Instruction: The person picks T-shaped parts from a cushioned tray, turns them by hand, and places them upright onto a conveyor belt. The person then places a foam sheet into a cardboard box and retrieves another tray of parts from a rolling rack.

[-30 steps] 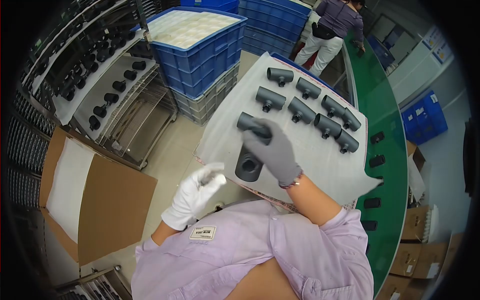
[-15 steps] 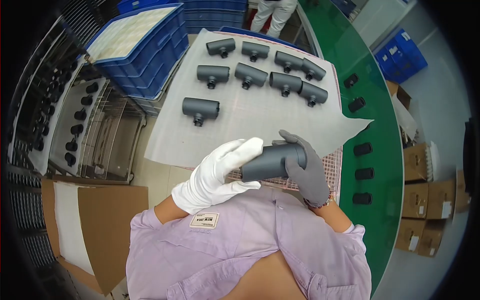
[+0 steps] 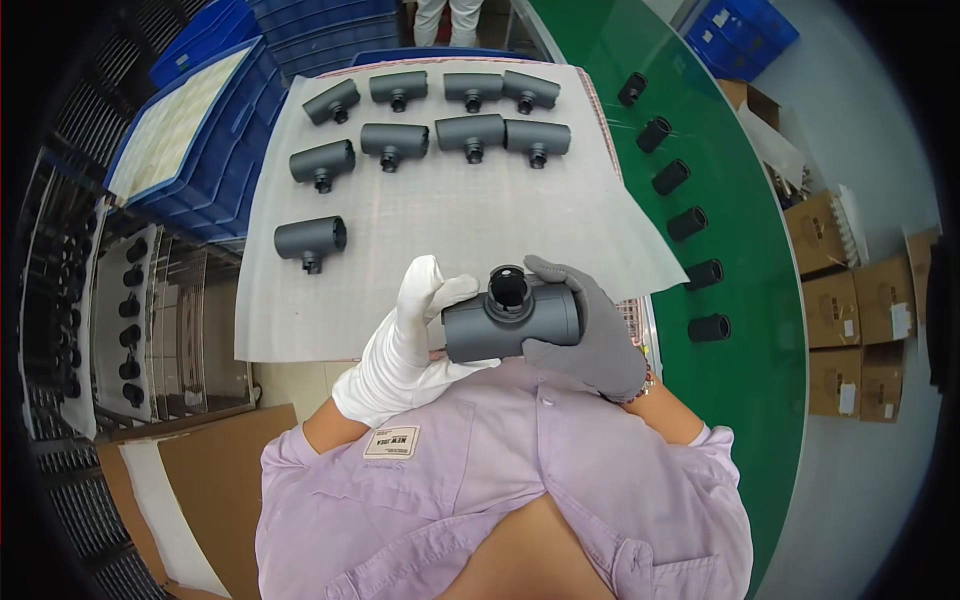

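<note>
A dark grey T-shaped housing [image 3: 480, 333], a wide tube with a short round neck, is held level in front of my chest. Its neck points up towards me, and the opening shows. My left hand [image 3: 405, 335], in a white glove, is closed around the left end, with some fingers below it. My right hand [image 3: 595, 335], in a grey glove, grips the right end, fingers above and below. Beyond them, several similar housings [image 3: 310, 238] lie in loose rows on a white sheet [image 3: 420, 215] over the table.
On the right runs a green surface [image 3: 745, 400] with a line of short black tubes [image 3: 710, 327]. Blue crates [image 3: 215, 150] stand at the back left, above wire racks [image 3: 200, 330] of dark parts. An open carton [image 3: 230, 480] is at lower left; stacked cartons [image 3: 835, 300] at right. Someone's white trousers [image 3: 447, 20] show behind.
The housing has been turned so its neck, hidden before, now faces up towards me. Both hands keep hold of it. The view has shifted, so the table appears further left.
</note>
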### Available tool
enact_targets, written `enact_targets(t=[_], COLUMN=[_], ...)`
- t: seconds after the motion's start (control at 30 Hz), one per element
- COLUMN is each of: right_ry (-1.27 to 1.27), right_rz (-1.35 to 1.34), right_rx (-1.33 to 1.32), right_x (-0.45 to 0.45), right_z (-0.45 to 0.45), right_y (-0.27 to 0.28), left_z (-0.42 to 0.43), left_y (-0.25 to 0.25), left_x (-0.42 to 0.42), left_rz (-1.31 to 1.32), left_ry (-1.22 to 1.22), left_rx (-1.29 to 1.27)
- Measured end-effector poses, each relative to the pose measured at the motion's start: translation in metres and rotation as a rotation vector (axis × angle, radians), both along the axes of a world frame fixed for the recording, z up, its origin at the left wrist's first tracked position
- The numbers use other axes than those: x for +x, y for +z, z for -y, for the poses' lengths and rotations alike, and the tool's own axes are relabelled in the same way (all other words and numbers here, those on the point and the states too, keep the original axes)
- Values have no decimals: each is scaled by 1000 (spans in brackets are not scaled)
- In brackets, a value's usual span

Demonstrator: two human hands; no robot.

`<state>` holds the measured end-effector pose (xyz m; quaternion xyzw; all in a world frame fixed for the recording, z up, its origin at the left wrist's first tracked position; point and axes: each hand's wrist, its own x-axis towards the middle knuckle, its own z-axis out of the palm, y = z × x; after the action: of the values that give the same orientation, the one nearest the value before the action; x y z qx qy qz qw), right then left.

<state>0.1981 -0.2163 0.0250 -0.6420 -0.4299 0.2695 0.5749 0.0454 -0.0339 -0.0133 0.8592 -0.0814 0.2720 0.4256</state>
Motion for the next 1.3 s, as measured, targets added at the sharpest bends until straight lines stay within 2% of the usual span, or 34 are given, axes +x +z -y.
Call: enact_targets(t=[0.07,0.1,0.17,0.2,0.23,0.3,0.37,0.4,0.43,0.5,0.53,0.63,0.7,0.73,0.77,0.8,0.83,0.87,0.9,0.93,1.0,1.03,1.1,1.13,1.2,1.23,1.27,1.3], right_ry=[-72,-117,-410,-671,-925,-1291,-1494,-1500,-1489,-1414,-1372,-1303,-1213,-1237,-1261,-1244,-1259,-1179,-1071,-881,-479,-264,134,214,273,328,424,392], right_rz=[36,35,335,229,126,186,292,326,353,308,310,330,327,421,601,666,411,608,514,482,464,472,974,1161,1212,1243,1211,1204], right_rx=[-143,-147,-25,22,76,69,-455,-705,-954,-1180,-1255,-1279,-1359,-1353,-1287,-1258,-889,-610,-426,-176,76,190,234,344,242,117,-227,-267], right_x=[6,13,33,45,60,97,116,117,116,115,116,122,131,134,148,163,147,167,150,143,88,65,29,2,-37,-52,-80,-93], right_z=[16,31,76,100,128,203,275,297,312,329,331,332,322,311,316,301,237,222,165,123,32,-6,-85,-127,-205,-238,-265,-286], right_y=[9,15,24,24,23,2,-24,-41,-60,-102,-118,-146,-132,-120,-126,-111,-50,-45,-1,20,65,68,78,73,25,6,13,-4], left_z=[7,10,14,16,12,2,0,3,7,14,15,19,13,11,7,5,2,-3,-6,-10,-20,-23,-31,-33,-35,-37,-38,-38], left_y=[1,6,16,7,-2,-22,-44,-51,-55,-59,-63,-33,-29,-23,-17,-15,-24,-38,-46,-46,-44,-45,-48,-51,-64,-73,-80,-84], left_x=[10,14,21,25,26,25,21,20,21,22,23,33,29,26,22,15,2,-8,-17,-26,-44,-52,-77,-91,-111,-116,-120,-123], left_rz=[-82,-86,-158,-167,-174,-306,-323,-342,-344,-524,-521,-532,-492,-494,-521,-540,-555,-463,-366,-370,-402,-397,-464,-458,-400,-352,-331,-311], left_ry=[-103,-147,46,113,58,27,-18,-27,-39,29,26,-18,-29,-30,-4,17,108,169,216,268,306,363,415,455,512,513,532,535], left_rx=[-242,-244,-122,-149,-151,162,183,210,210,570,542,550,478,398,352,300,294,313,340,340,255,260,180,143,156,212,183,156])
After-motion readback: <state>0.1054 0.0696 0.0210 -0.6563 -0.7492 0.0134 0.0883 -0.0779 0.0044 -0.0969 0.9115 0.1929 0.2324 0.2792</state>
